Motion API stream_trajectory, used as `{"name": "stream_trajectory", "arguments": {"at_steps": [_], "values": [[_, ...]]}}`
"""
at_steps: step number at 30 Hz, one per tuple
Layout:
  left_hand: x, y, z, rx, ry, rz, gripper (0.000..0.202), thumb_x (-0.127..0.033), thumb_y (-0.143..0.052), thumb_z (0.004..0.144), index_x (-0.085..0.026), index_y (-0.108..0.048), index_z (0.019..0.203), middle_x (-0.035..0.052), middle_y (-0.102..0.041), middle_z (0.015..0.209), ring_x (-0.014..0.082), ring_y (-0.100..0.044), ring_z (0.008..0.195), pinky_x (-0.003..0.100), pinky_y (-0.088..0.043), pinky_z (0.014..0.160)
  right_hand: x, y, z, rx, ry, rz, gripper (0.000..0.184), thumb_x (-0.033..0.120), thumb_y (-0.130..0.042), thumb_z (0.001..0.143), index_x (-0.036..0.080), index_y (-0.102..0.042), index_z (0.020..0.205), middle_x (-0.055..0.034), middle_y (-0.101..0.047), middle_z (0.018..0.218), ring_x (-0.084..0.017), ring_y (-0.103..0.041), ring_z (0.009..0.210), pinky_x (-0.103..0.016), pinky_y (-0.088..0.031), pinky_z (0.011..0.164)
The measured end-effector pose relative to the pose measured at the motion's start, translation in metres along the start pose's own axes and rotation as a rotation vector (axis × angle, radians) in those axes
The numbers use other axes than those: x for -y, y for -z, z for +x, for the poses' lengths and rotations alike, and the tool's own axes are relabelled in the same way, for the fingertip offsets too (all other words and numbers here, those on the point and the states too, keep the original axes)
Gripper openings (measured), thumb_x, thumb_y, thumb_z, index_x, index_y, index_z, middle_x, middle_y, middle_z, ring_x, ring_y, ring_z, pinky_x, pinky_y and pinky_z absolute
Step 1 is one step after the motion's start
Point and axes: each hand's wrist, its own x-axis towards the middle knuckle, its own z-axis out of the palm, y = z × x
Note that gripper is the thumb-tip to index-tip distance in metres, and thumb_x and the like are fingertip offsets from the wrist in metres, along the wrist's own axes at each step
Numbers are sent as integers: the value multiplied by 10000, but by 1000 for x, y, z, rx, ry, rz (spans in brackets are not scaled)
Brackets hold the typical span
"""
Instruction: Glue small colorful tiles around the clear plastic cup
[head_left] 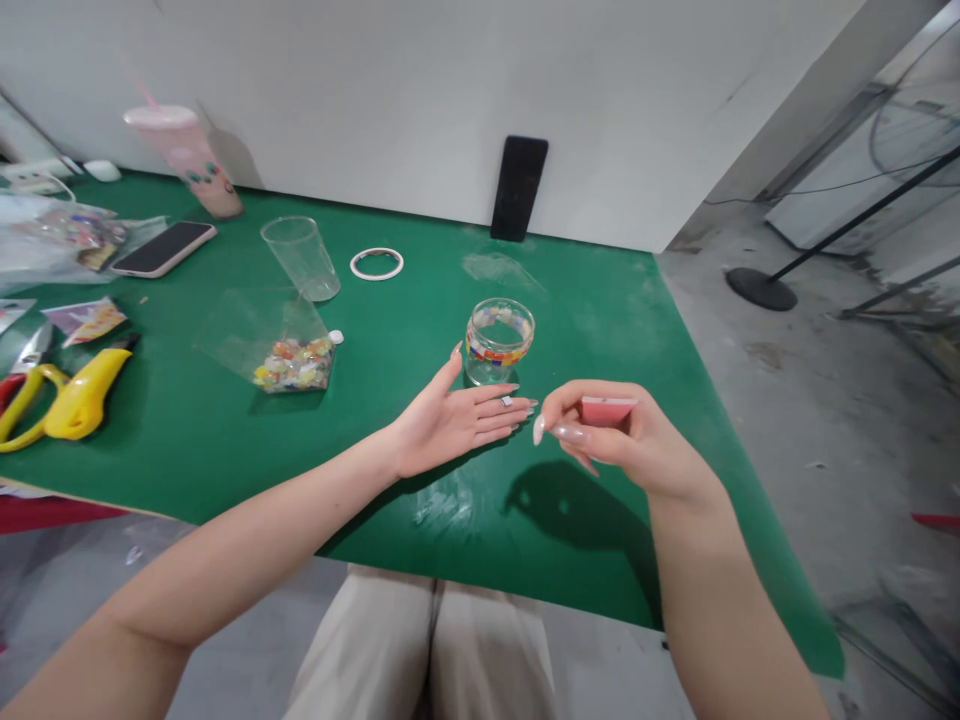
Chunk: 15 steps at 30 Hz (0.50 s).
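Note:
My left hand (pixel 457 415) lies palm up above the table, fingers stretched out flat. A tiny pale square tile (pixel 507 401) rests on those fingers. Just to the right, my right hand (pixel 607 435) is closed around a pink tube (pixel 607 409) with a flat end; the rest of it is hidden by the fingers. Thumb and forefinger are pinched near the left fingertips. Right behind the left hand stands a clear glass cup (pixel 491 372) with a band of coloured mosaic tiles around it.
Left of the hands lies a clear bag of coloured tiles (pixel 296 365). Beyond it are a clear plastic cup (pixel 304 262) and a white ring (pixel 376 264). Yellow-handled scissors (pixel 82 395), a phone (pixel 165 249) and a pink tumbler (pixel 187 160) occupy the left. A black slab (pixel 519 190) leans on the wall.

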Motion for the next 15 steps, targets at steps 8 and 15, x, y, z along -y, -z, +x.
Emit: {"name": "stream_trajectory", "arguments": {"at_steps": [8,15], "values": [[-1,3,0,57,22,10,891,-678,-208,882,10,-220,1448,219,-336,1465,280,-334,1357,389,-198,1117,2,42,-21,684,137,-36,411,599,-633,733,206,-756,718,7,-480,375,-81,-402,345,-215,-350,397],[-2,3,-1,160,60,36,906,-682,-148,883,30,-255,1433,228,-333,1461,307,-327,1356,412,-190,1114,-14,38,-22,138,108,158,248,448,-664,769,218,-687,680,44,-510,389,-50,-366,280,-182,-280,316]]}}
